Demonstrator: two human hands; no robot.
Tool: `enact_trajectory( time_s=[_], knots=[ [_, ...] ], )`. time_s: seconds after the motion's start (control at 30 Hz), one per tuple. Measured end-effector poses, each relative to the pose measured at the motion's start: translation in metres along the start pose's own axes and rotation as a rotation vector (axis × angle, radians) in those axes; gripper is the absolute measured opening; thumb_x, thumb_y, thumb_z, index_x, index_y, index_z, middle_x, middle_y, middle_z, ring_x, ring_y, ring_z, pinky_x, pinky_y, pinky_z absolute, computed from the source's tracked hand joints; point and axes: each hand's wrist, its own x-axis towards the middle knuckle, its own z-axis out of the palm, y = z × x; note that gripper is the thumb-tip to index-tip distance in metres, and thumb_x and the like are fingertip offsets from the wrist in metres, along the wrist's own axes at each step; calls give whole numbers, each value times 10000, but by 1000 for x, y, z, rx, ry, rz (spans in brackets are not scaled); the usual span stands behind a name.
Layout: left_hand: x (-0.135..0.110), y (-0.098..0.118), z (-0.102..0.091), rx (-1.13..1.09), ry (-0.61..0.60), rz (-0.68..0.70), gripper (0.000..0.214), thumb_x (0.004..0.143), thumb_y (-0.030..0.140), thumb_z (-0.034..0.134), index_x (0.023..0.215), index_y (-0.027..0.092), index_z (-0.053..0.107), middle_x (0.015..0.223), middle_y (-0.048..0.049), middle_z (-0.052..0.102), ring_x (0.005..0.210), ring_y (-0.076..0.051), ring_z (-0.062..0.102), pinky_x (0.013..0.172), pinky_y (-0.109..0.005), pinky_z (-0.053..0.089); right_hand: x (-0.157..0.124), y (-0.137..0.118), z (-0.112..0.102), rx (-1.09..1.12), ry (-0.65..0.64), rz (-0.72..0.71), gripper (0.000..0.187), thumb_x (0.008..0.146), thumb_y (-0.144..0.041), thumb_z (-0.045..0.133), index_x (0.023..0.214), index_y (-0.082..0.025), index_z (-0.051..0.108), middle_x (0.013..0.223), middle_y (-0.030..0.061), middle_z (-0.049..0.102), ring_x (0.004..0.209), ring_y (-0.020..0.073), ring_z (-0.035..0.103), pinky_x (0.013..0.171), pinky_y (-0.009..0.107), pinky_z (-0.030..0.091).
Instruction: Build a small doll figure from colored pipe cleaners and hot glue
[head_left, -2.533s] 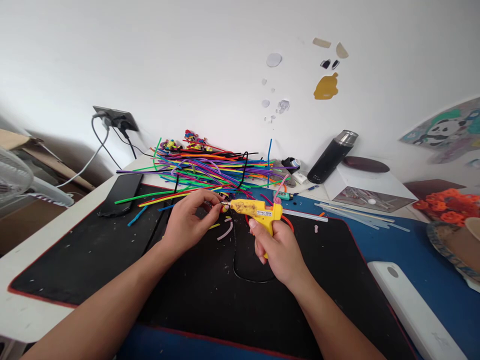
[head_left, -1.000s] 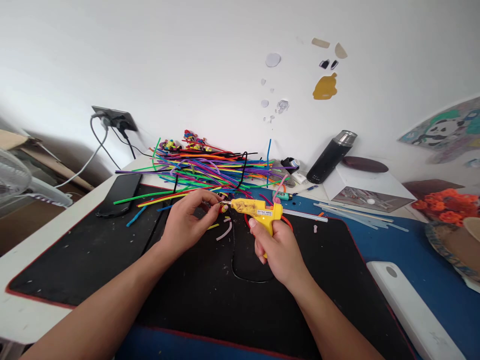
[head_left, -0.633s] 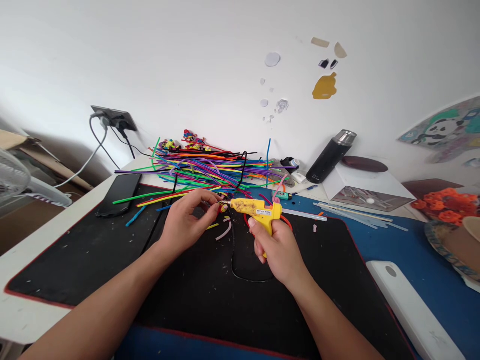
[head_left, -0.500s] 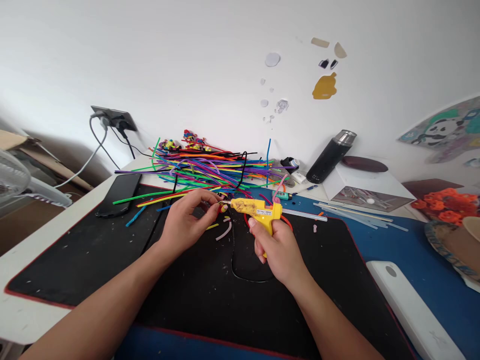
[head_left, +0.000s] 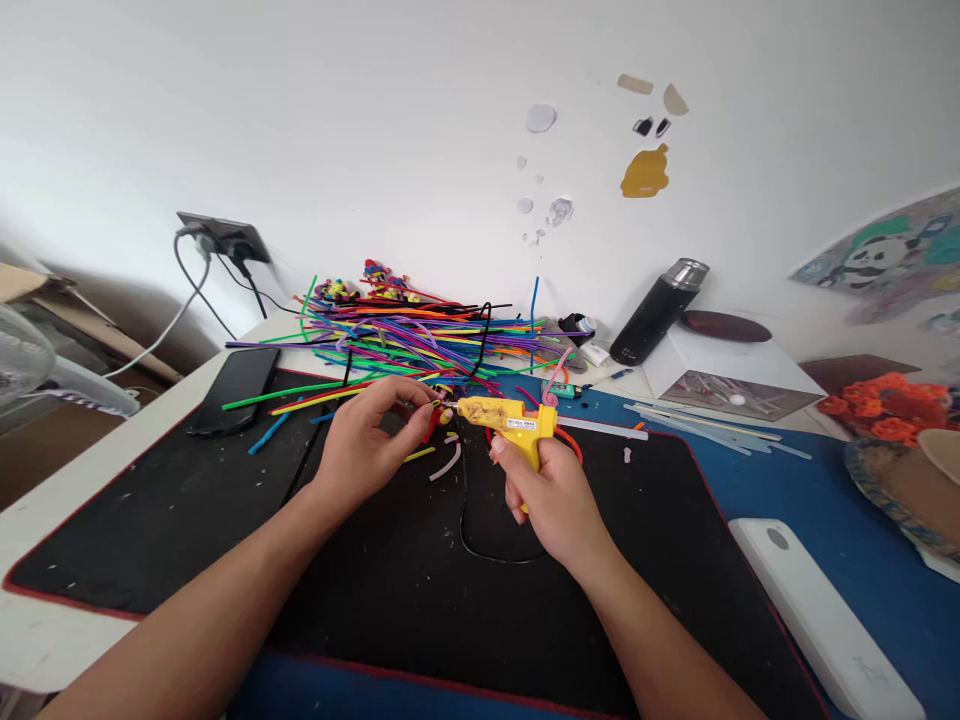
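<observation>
My right hand point(head_left: 551, 497) grips a yellow hot glue gun point(head_left: 508, 420), its nozzle pointing left. The nozzle tip meets a small red and yellow craft piece point(head_left: 440, 415) pinched in the fingers of my left hand point(head_left: 367, 443). Both hands hover over a black desk mat point(head_left: 225, 520). Just behind them lies a big heap of colourful pipe cleaners point(head_left: 405, 335). A short pink piece point(head_left: 448, 462) lies on the mat below the nozzle. The glue gun's black cord point(head_left: 480, 545) loops on the mat.
A black phone point(head_left: 234, 387) lies at the mat's left back corner. A black flask point(head_left: 656, 311) leans by a white box point(head_left: 727, 370). Clear glue sticks point(head_left: 705, 425) lie on the blue surface. Orange flowers point(head_left: 885, 415) on a plate and a white keyboard point(head_left: 817, 610) sit right.
Hardly anything differs. Both hands stay together, nozzle at the small piece; the view has shifted slightly, so everything sits a little further left.
</observation>
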Motion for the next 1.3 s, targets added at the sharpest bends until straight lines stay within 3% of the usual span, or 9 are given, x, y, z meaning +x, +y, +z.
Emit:
enact_trajectory(
  time_s=[0.23, 0.47, 0.57, 0.8, 0.97, 1.17, 1.3],
  knots=[
    [0, 0, 2, -45, -14, -78, 152, 960, 355, 670, 890, 221, 683, 973, -54, 787, 893, -213, 743, 801, -318, 565, 9, 5, -3, 100, -1, -74, 552, 849, -731, 720, 756, -199, 604, 485, -38, 542, 388, 116, 490, 418, 245, 376],
    [-1, -9, 3, -34, -40, -86, 171, 933, 401, 677, 891, 237, 701, 979, -55, 793, 828, -222, 729, 772, -327, 542, 22, 9, -10, 505, 59, -80, 507, 820, -672, 778, 909, -186, 666, 514, -61, 551, 375, 109, 484, 358, 201, 244],
    [-1, -11, 3, -41, -42, -85, 188, 933, 422, 671, 894, 240, 699, 956, -51, 782, 798, -216, 717, 758, -325, 534, 19, 11, -15, 596, 91, -80, 519, 832, -670, 779, 905, -169, 668, 536, -49, 567, 389, 102, 499, 357, 189, 246],
    [-2, -10, 5, -69, -51, -80, 202, 916, 442, 675, 874, 247, 702, 959, -45, 786, 799, -219, 708, 751, -319, 526, -13, 25, -49, 720, 279, 121, 467, 882, -611, 768, 935, -156, 678, 560, -39, 589, 392, 85, 498, 339, 166, 269],
    [-1, -9, 6, -167, -77, -172, 267, 884, 497, 673, 853, 233, 700, 934, -58, 774, 782, -227, 694, 724, -323, 523, -32, 32, -74, 713, 408, 279, 330, 1033, -485, 625, 1017, -161, 685, 649, -4, 655, 475, 104, 613, 359, 157, 316],
    [1, -9, 9, -333, -135, -323, 364, 807, 582, 725, 824, 219, 696, 856, -55, 742, 728, -214, 644, 639, -305, 482, -28, 29, -80, 559, 295, 367, 389, 1121, -479, 437, 1084, -161, 659, 756, 43, 741, 537, 138, 718, 394, 174, 363],
    [5, -7, 8, -493, -184, -425, 413, 738, 615, 792, 782, 219, 685, 777, -41, 720, 741, -220, 652, 662, -309, 522, -24, 32, -85, 318, 232, 392, 482, 1118, -546, 393, 1068, -148, 660, 775, 69, 764, 532, 150, 736, 388, 175, 369]
  ],
)
